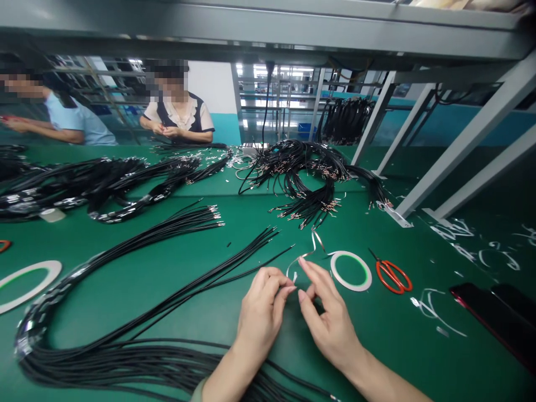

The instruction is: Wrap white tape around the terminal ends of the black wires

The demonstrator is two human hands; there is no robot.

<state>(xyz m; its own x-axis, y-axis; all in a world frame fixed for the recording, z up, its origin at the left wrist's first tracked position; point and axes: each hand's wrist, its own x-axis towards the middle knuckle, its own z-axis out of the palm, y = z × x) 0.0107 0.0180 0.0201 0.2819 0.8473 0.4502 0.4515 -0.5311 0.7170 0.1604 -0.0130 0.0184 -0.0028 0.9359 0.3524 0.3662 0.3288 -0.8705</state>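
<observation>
My left hand (264,304) is closed in a pinch, thumb against forefinger, on a thin white strip (295,277) that curls just above its fingertips. My right hand (329,315) faces it with thumb and fingers apart, holding nothing visible. Beyond the hands, a narrow pale strip (314,241) loops on the green table. A long bundle of black cables (125,245) bends in a U on the left, bound with shiny clear wrap (31,329). Several cable ends (268,233) point towards my left hand. Others run beneath my left forearm.
Right of my hands lie a white tape roll (352,272), orange-handled scissors (393,276) and a dark phone (494,318). More black cable bundles (310,159) fill the far side. Grey metal legs (456,151) stand at right under an overhead shelf (268,25). Two people sit opposite.
</observation>
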